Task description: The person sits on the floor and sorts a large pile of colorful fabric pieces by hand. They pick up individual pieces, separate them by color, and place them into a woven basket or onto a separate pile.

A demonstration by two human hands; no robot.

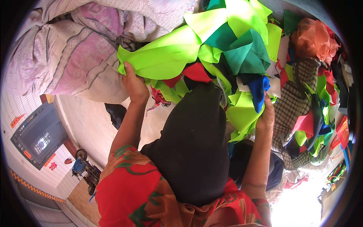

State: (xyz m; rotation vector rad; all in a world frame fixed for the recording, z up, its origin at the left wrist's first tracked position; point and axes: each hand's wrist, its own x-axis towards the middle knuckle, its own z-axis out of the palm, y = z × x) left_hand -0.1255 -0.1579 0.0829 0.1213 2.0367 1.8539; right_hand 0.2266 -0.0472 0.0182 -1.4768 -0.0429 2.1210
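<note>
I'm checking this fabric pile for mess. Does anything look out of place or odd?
Nothing is clearly damaged. The fabric scraps lie in a loose, crumpled heap, and a black cloth hangs between the left hand and right hand.

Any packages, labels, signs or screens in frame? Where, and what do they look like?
Red paper signs: small slips on the white tiled wall at far left, around a dark grey door.
Sacks: big bundles, upper left, white with pink stripes.
No screens or labels visible.

The lone head view (a wide fisheye) looks down, close over the fabric pile (242, 56).
</note>
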